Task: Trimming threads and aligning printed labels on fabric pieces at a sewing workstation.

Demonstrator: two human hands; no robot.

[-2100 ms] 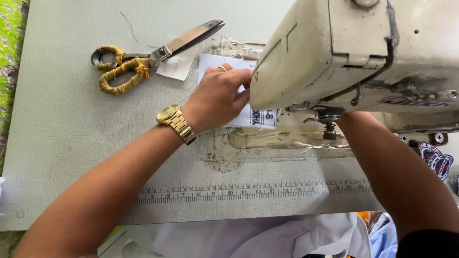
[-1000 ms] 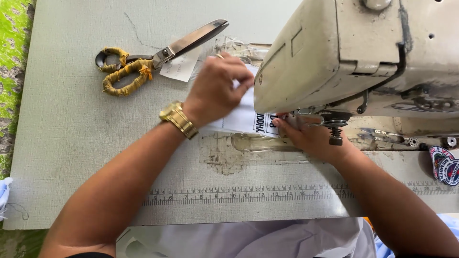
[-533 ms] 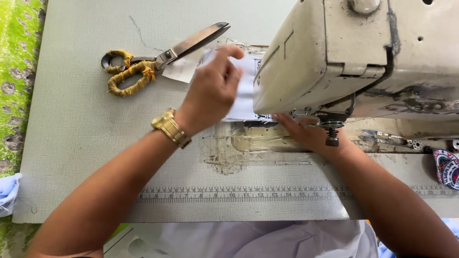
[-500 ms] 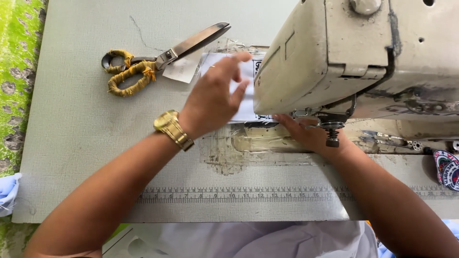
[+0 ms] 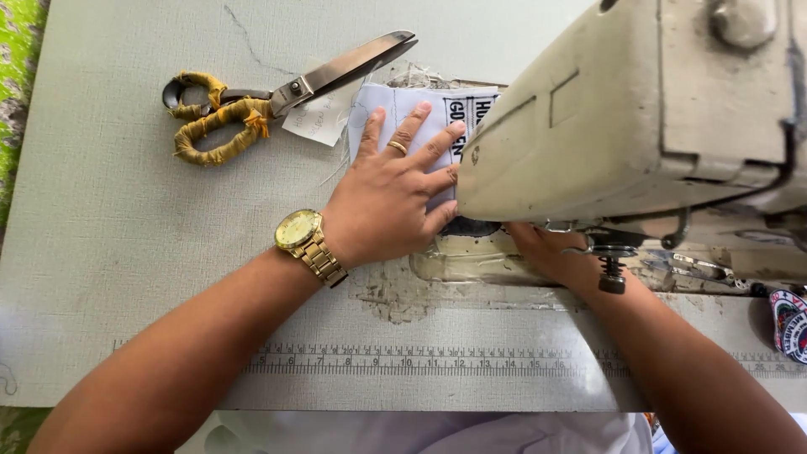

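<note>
My left hand (image 5: 391,193), with a gold watch and a ring, lies flat with fingers spread on a white printed fabric piece (image 5: 424,113) on the sewing table. The fabric runs under the head of a cream sewing machine (image 5: 639,118). My right hand (image 5: 551,252) reaches under the machine head close to the presser foot (image 5: 611,273); its fingertips are hidden, so I cannot tell whether it grips anything.
Large scissors (image 5: 277,92) with yellow-wrapped handles lie at the back left, beside a small white label (image 5: 315,122). A ruler strip (image 5: 420,361) runs along the table's front edge. Round embroidered patches (image 5: 790,324) sit at the far right.
My left hand lifted off the fabric, then came down flat on it with fingers spread. My right hand came in under the machine head and stays there.
</note>
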